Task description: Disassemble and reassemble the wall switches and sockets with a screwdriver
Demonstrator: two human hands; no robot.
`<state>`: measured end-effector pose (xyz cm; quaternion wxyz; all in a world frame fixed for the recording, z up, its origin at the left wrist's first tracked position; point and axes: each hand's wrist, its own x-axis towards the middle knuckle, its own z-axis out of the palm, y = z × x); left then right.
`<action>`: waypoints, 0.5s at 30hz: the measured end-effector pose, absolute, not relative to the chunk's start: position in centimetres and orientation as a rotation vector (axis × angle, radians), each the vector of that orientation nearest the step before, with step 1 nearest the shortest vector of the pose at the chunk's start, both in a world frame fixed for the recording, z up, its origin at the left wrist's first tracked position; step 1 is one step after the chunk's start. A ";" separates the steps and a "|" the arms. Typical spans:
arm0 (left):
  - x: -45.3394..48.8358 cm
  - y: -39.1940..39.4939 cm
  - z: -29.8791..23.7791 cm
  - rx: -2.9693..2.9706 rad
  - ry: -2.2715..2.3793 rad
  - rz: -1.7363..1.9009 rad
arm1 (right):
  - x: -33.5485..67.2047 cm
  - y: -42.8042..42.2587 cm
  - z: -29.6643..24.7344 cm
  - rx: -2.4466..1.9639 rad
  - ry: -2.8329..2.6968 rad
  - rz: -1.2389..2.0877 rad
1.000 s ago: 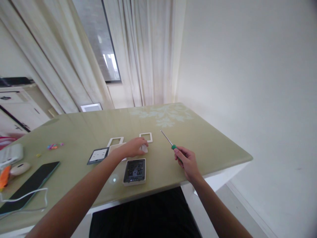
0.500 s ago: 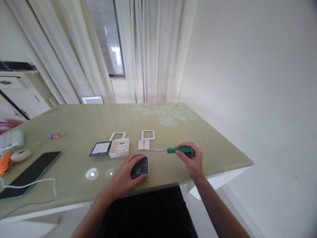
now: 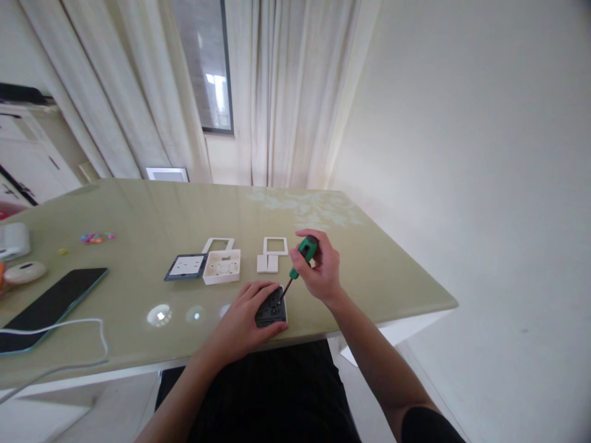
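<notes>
My left hand [image 3: 247, 317] grips a wall switch [image 3: 271, 311] with a dark grey face and white edge, resting near the table's front edge. In my right hand [image 3: 321, 267] is a screwdriver [image 3: 302, 255] with a green handle, held at a slant. Its tip meets the upper right part of the dark face; whether it sits in a screw is too small to tell. Beyond the switch lie two white rocker plates [image 3: 268, 264] and a white square frame [image 3: 276, 246]. To their left are a white back box [image 3: 222, 267] and a socket panel [image 3: 186, 267].
A second white frame [image 3: 218, 245] lies behind the box. On the left of the table [image 3: 152, 215] are a phone [image 3: 53, 307], a white cable [image 3: 102, 344], a rounded white object [image 3: 25, 272] and small colourful pieces [image 3: 96, 237]. A wall [image 3: 462, 154] stands at the right.
My right hand has moved left and tilted the screwdriver from level to steep, bringing its tip onto the switch. My left hand and the switch have shifted slightly right in view.
</notes>
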<state>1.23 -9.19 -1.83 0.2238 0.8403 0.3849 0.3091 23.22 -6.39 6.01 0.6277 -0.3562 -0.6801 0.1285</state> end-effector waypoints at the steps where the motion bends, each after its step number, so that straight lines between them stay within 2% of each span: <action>1: 1.2 -9.2 -1.9 2.319 1.062 0.857 | 23.1 -6.4 6.1 -0.822 -1.574 0.289; 15: 1.2 -9.0 -2.3 2.327 1.080 0.891 | 21.8 -8.9 7.8 -0.696 -1.843 0.131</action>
